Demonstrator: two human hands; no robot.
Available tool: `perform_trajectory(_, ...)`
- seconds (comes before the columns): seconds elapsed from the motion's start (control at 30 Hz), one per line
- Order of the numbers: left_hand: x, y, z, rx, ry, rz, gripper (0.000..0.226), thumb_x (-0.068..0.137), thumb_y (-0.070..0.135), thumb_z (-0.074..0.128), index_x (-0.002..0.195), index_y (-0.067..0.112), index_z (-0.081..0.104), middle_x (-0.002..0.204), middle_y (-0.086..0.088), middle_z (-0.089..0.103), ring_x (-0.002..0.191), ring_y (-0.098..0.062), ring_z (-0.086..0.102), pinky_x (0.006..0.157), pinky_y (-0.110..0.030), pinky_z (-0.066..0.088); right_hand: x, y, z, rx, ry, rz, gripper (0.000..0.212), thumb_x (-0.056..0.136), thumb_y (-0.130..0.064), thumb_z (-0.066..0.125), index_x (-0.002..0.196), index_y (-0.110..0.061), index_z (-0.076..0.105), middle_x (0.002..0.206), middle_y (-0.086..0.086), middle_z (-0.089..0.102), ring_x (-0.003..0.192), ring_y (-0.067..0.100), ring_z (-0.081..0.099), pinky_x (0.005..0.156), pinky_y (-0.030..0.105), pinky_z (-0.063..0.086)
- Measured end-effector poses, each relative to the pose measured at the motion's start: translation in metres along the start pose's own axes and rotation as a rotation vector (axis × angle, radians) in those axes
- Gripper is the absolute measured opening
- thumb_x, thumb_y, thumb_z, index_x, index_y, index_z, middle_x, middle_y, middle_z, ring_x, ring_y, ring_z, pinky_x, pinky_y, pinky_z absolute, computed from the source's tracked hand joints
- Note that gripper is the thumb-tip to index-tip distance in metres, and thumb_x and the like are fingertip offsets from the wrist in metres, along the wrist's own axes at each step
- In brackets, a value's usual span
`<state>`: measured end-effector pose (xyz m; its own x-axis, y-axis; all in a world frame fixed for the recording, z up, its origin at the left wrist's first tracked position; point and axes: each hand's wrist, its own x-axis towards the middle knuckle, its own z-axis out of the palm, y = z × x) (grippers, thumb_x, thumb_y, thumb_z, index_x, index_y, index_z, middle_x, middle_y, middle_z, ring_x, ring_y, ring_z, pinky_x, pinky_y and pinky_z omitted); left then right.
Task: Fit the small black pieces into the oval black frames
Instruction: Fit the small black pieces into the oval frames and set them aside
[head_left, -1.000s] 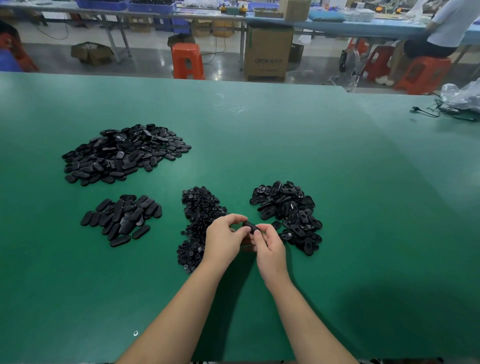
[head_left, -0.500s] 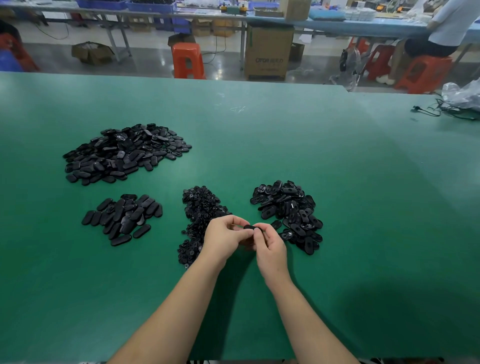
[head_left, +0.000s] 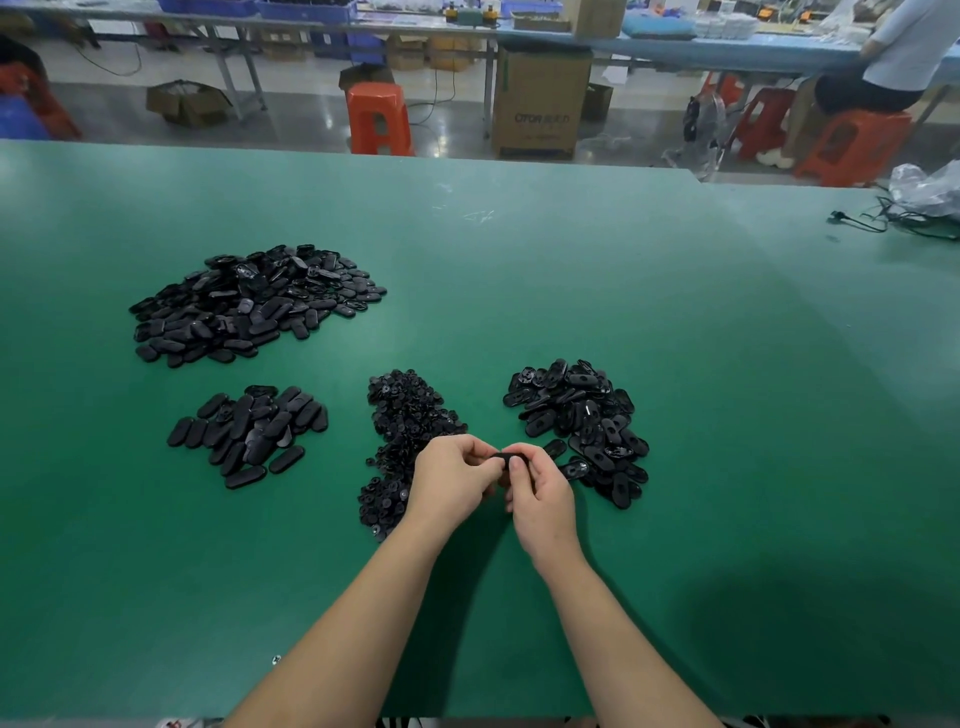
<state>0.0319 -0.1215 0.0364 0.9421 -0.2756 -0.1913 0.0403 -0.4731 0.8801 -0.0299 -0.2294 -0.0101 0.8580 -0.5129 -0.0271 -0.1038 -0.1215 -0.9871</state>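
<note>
My left hand (head_left: 451, 483) and my right hand (head_left: 540, 493) meet above the green table (head_left: 727, 415), both pinching one oval black frame (head_left: 503, 459) between fingertips and thumbs. Most of that frame is hidden by my fingers. A pile of small black pieces (head_left: 408, 441) lies just left of my left hand. On the right of my right hand sits a heap of oval black frames with holes (head_left: 582, 421).
Two more heaps of black oval parts lie to the left: a large one (head_left: 249, 304) farther back and a smaller one (head_left: 249, 431) nearer. Cables and a plastic bag (head_left: 924, 202) sit at the far right. Stools, boxes and a seated person are beyond the table.
Both hands stayed together on the frame, turning it slightly between the fingers. The piles have not moved.
</note>
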Motion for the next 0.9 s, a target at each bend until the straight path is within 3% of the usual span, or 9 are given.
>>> perform_trajectory(0.2,-0.001,0.003,0.001,0.054,0.010,-0.002,0.008,0.084,0.018,0.073,0.077,0.022,0.073,0.063,0.007,0.072,0.054,-0.009,0.067,0.059,-0.024,0.055,0.000,0.000,0.000,0.014,-0.007,0.002,0.020,0.104,-0.013,0.053,0.100,-0.026,0.067,0.091,-0.004,0.074,0.078,0.009,0.064,0.072,0.033,0.051)
perform_trajectory(0.3,0.000,0.005,0.000,0.103,0.011,-0.005,0.006,0.082,0.021,0.074,0.076,0.021,0.072,0.066,0.004,0.072,0.062,-0.014,0.070,0.062,-0.028,0.057,0.000,0.000,0.000,0.030,-0.010,0.008,0.021,0.104,-0.012,0.053,0.099,-0.027,0.068,0.092,-0.004,0.074,0.077,0.007,0.063,0.073,0.031,0.050)
perform_trajectory(0.5,-0.006,0.008,0.009,0.126,0.051,0.027,0.008,0.082,0.022,0.072,0.077,0.018,0.068,0.072,0.001,0.071,0.070,-0.020,0.069,0.071,-0.038,0.059,0.000,0.000,0.000,0.089,0.009,0.023,0.020,0.102,-0.012,0.055,0.099,-0.024,0.070,0.096,-0.002,0.075,0.093,0.018,0.069,0.087,0.042,0.055)
perform_trajectory(0.67,-0.008,0.007,0.008,0.127,0.037,0.083,0.006,0.088,0.020,0.069,0.083,0.017,0.071,0.077,0.004,0.072,0.073,-0.018,0.070,0.075,-0.039,0.059,0.001,0.001,0.001,0.099,0.035,0.011,0.018,0.102,-0.014,0.057,0.098,-0.027,0.068,0.094,-0.004,0.075,0.092,0.014,0.070,0.084,0.034,0.055)
perform_trajectory(0.77,-0.008,0.004,0.005,0.141,0.001,0.133,0.006,0.092,0.020,0.067,0.090,0.019,0.073,0.080,0.007,0.072,0.074,-0.012,0.069,0.075,-0.031,0.058,0.001,0.002,0.002,0.102,0.053,0.012,0.018,0.102,-0.014,0.058,0.096,-0.029,0.067,0.092,-0.004,0.074,0.089,0.012,0.069,0.080,0.028,0.053)
perform_trajectory(0.9,-0.007,0.000,0.007,0.228,0.022,0.208,0.008,0.092,0.020,0.067,0.099,0.020,0.071,0.080,0.012,0.067,0.073,-0.004,0.062,0.064,-0.009,0.046,0.002,0.002,0.003,0.081,0.059,0.015,0.017,0.102,-0.016,0.057,0.095,-0.029,0.066,0.091,-0.008,0.073,0.088,0.009,0.069,0.079,0.024,0.052)
